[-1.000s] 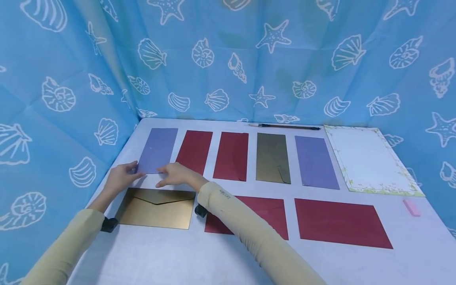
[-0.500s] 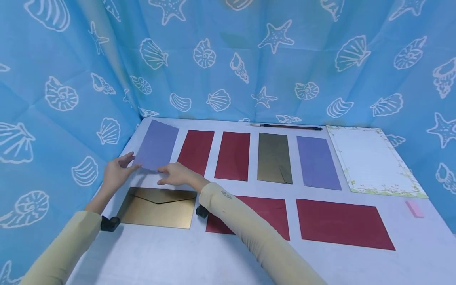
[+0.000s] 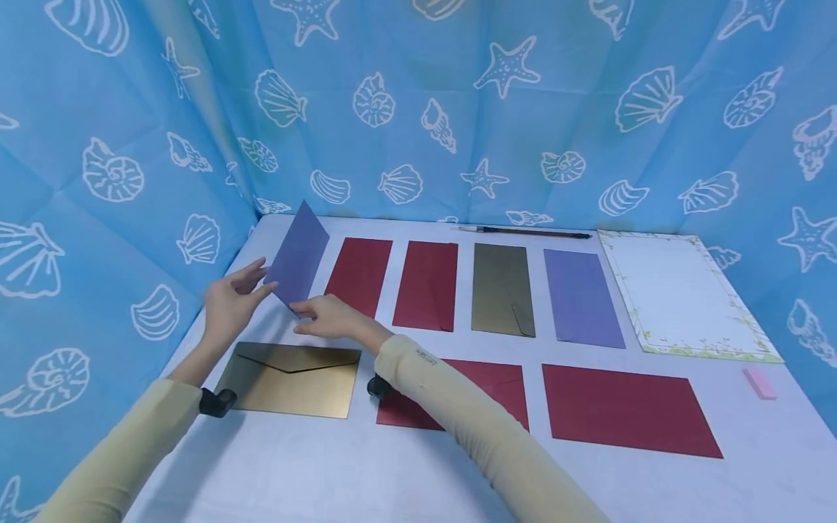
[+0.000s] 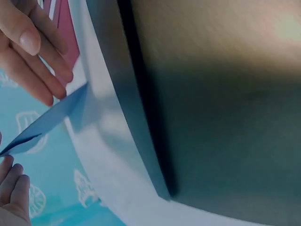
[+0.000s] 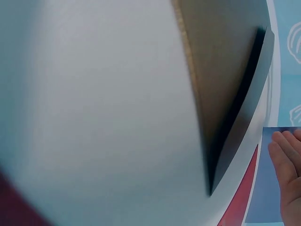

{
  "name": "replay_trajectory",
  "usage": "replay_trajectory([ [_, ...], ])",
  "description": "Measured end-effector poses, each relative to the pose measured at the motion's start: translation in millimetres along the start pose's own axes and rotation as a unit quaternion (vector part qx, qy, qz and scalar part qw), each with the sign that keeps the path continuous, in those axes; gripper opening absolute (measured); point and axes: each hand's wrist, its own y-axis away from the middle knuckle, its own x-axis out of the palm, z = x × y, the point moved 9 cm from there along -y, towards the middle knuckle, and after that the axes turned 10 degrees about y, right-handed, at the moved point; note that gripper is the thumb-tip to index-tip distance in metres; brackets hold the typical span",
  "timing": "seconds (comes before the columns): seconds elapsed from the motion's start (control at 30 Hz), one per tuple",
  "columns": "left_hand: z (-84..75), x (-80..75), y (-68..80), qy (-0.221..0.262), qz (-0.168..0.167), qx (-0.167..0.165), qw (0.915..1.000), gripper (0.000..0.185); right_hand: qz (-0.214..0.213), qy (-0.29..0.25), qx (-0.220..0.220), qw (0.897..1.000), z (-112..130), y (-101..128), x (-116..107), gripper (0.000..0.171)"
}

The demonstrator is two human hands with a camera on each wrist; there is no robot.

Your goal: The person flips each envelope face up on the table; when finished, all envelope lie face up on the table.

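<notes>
A purple envelope (image 3: 298, 254) is tilted up off the white table at the far left, its near corner low. Its raised left edge is pinched by my left hand (image 3: 232, 301) between thumb and fingers; in the left wrist view, a dark fold shows beside that hand (image 4: 13, 193). My right hand (image 3: 333, 317) touches the near right corner with outstretched fingertips, its thumb apart from the paper. The right wrist view has this hand (image 5: 288, 174) against the purple sheet, fingers straight. Just below both hands lies a gold envelope (image 3: 294, 388) with its flap at the top.
Beside it stand two red envelopes (image 3: 360, 269), a gold-brown one (image 3: 502, 283) and another purple one (image 3: 584, 298) in a row. Two red envelopes (image 3: 631, 410) lie in front. A brush (image 3: 530, 232), bordered writing paper (image 3: 686, 294) and pink eraser (image 3: 760, 383) lie behind and right.
The purple envelope, flat on the table a second ago, has been lifted by its left side and tipped up toward the right. My left hand has risen and moved right; the right hand barely moved.
</notes>
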Motion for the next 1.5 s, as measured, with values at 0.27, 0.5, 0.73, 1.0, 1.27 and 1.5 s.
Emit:
replay_trajectory([
  [0.27, -6.8, 17.9, -1.1, -0.008, 0.024, 0.038, 0.999, 0.047, -0.056, -0.022, -0.007, 0.998, -11, 6, -14, 0.048],
  [0.5, -0.6, 31.3, -0.3, -0.009, 0.036, 0.015, 0.9992, 0.05, -0.169, -0.025, 0.033, 0.985, -17, 5, -55, 0.056],
  [0.73, -1.6, 43.2, 3.6, 0.002, 0.056, 0.025, 0.9981, 0.041, -0.187, -0.038, 0.063, 0.98, -9, 0, -71, 0.065],
  [1.0, -1.1, 48.1, 4.7, 0.013, 0.061, 0.023, 0.9978, 0.036, -0.186, -0.047, 0.089, 0.977, -9, -1, -69, 0.064],
  [1.27, -8.4, 45.2, 7.5, -0.019, 0.052, 0.048, 0.9973, 0.037, -0.217, -0.106, 0.076, 0.968, -3, -1, -70, 0.062],
  [1.5, -5.0, 33.4, 12.2, -0.055, 0.052, 0.059, 0.9954, 0.038, -0.209, -0.14, 0.071, 0.965, -2, -3, -59, 0.063],
])
